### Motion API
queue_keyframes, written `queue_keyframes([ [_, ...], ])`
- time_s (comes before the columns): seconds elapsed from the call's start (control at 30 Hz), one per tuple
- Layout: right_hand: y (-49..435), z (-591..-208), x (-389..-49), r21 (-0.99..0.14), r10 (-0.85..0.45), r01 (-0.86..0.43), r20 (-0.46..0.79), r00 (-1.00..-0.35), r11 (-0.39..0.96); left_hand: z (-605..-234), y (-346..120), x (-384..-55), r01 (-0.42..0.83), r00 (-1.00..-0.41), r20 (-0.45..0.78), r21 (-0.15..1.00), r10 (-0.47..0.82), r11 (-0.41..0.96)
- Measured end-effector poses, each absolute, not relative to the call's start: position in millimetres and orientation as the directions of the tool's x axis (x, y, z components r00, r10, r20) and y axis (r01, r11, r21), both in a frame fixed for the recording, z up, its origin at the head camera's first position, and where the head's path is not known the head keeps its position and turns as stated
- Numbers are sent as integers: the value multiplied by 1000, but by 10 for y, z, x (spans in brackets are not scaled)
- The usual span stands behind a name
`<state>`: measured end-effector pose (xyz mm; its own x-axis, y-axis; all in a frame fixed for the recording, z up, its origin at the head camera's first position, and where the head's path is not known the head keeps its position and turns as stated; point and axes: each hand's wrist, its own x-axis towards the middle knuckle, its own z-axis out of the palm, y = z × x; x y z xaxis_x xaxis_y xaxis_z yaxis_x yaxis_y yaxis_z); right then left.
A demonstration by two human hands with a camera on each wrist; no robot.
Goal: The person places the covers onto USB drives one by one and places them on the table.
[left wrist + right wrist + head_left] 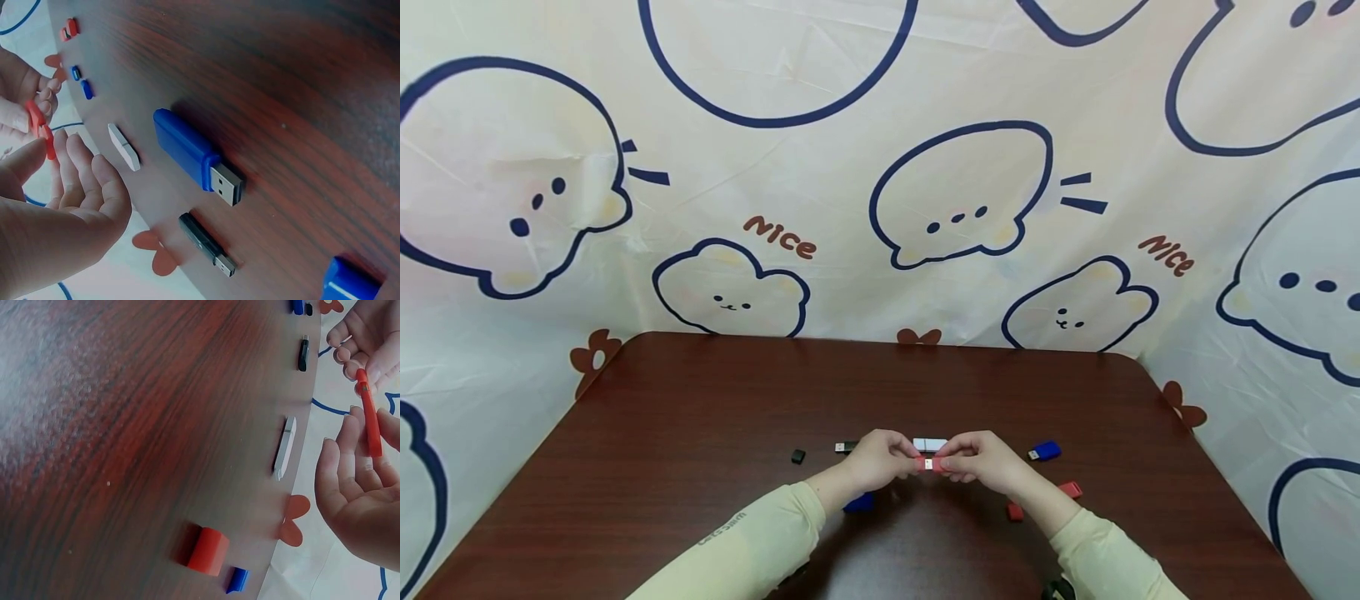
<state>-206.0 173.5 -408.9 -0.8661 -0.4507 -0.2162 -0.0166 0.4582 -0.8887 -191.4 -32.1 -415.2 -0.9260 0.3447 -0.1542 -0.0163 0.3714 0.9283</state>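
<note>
Right now both hands are pinching one red USB stick [929, 464] above the table's near-middle: the left hand [874, 461] is curling its fingertips on one end, the right hand [981, 461] on the other. Judging by this, keeping both halves in line and pressing straight is working best, not twisting.

Five USB sticks [1045, 451]; three loose caps [798, 456].

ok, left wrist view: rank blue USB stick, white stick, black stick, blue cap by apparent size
1. blue USB stick, clearly largest, though nearest the camera.
2. black stick and white stick look about alike; not ranked.
3. blue cap: cut off by the frame edge, so unsure.
</note>
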Motion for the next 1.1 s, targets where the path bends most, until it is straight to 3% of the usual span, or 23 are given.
queue_keyframes([
  [0.5,1719,-4049,-2030,-893,-457,-9,-222,-862,450,-4149,-288,-1899,-14,-927,-146,934,346,357],
  [0.8,1732,-4044,-2036,-889,-451,-4,-228,-863,457,-4141,-301,-1902,152,-923,-21,897,383,416],
  [1.1,1695,-4100,-2007,-793,-473,-229,-84,-877,565,-4123,-321,-1897,222,-924,44,871,380,439],
])
